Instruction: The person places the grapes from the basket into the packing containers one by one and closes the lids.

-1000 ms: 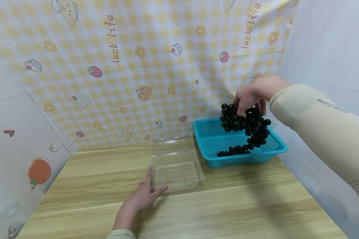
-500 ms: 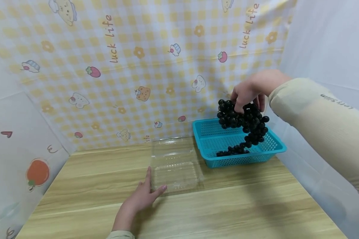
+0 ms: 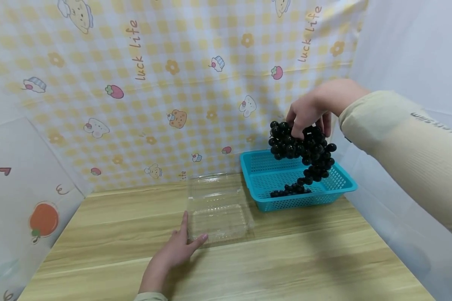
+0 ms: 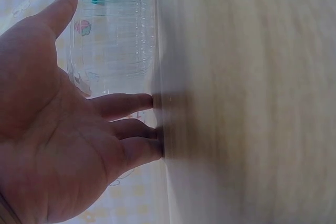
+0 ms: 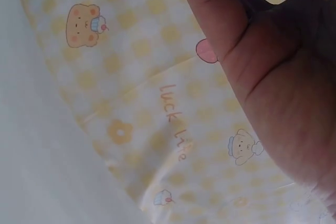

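Dark grapes (image 3: 294,144) hang in a bunch from my right hand (image 3: 310,106), which grips them from above over the blue basket (image 3: 261,204). The lower end of the bunch trails down to more grapes (image 3: 291,190) on the basket floor. In the right wrist view only part of the right hand (image 5: 286,72) shows, and the grapes are out of sight. My left hand (image 3: 175,248) rests at the near left corner of a clear plastic clamshell box (image 3: 220,221), thumb and fingers spread. In the left wrist view its fingertips (image 4: 144,100) reach down to the tabletop beside the box.
The clamshell lies with its lid (image 3: 214,186) folded back toward the checked cloth (image 3: 196,92) behind the wooden table (image 3: 109,246). The basket stands directly right of the box, near the table's right edge. White sheeting (image 3: 407,54) hangs at the right side.
My right hand has risen a little and shifted slightly left, lifting the bunch higher over the basket. My left hand and the clear box have stayed in place.
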Tool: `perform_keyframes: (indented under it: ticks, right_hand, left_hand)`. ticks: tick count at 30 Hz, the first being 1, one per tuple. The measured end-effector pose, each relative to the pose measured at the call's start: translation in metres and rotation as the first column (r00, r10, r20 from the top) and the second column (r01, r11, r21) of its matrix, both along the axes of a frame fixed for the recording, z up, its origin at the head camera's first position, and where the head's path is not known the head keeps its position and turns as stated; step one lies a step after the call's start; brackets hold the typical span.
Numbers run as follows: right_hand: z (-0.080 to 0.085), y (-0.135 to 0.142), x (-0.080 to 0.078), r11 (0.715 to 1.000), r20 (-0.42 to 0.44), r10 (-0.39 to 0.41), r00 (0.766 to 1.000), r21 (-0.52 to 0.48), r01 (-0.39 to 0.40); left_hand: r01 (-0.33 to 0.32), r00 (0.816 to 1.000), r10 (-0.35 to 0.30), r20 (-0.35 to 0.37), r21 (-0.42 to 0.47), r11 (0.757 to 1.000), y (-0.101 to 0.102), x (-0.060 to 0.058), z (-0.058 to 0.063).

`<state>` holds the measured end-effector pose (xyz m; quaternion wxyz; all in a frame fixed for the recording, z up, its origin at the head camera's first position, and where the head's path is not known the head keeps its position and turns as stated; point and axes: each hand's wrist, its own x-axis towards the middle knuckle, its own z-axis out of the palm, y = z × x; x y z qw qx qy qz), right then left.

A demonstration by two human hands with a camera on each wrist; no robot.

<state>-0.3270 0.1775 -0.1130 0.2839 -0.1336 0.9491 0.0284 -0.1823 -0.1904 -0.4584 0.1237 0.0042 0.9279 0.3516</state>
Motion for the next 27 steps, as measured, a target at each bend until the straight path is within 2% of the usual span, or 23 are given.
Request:
perform_keyframes:
  ticks: [13,27]
  right_hand:
    - [0.004,-0.009,0.01,1.0,-0.001,0.009,1.0,0.014,-0.009]
    - [0.003,-0.035,0.024,0.999,0.013,0.042,0.999,0.016,-0.042]
  left_hand:
    - [0.013,1.0,-0.013,0.0,0.015,1.0,0.0,0.0,0.0]
    - [0.009,1.0,-0.009,-0.01,0.027,1.0,-0.002,0.001,-0.002]
